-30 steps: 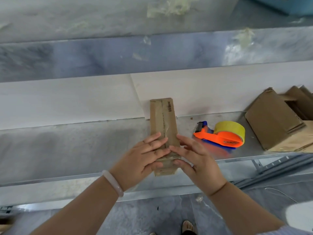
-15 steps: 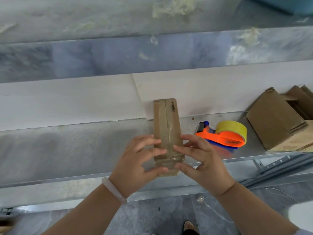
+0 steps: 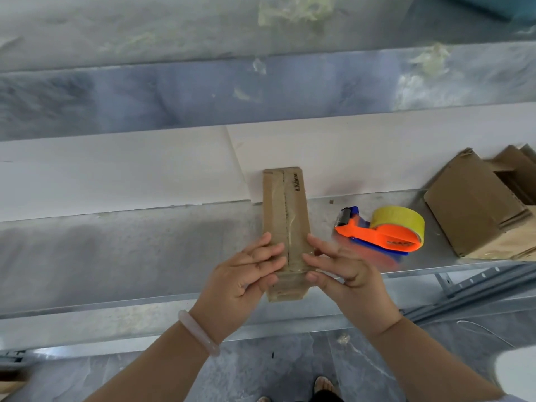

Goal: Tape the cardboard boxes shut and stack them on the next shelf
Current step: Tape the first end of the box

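A long narrow cardboard box (image 3: pixel 285 210) lies on the metal shelf (image 3: pixel 130 256), its far end against the white back board. A strip of clear tape runs along its top seam and over the near end. My left hand (image 3: pixel 246 274) holds the near left corner, fingers on top and thumb on the end face. My right hand (image 3: pixel 339 268) holds the near right corner the same way, fingers along the right edge and thumb on the end face. The orange tape dispenser (image 3: pixel 383 235) with a yellow roll lies on the shelf just right of my right hand.
More brown cardboard boxes (image 3: pixel 478 210), some with open flaps, crowd the shelf's right end. An upper shelf edge (image 3: pixel 261 91) with scraps of old tape runs above. Below the shelf front are the grey floor and my feet (image 3: pixel 322 387).
My hands went from lying flat on the box top to clasping its near end from both sides. The box has shifted slightly; the dispenser stays put.
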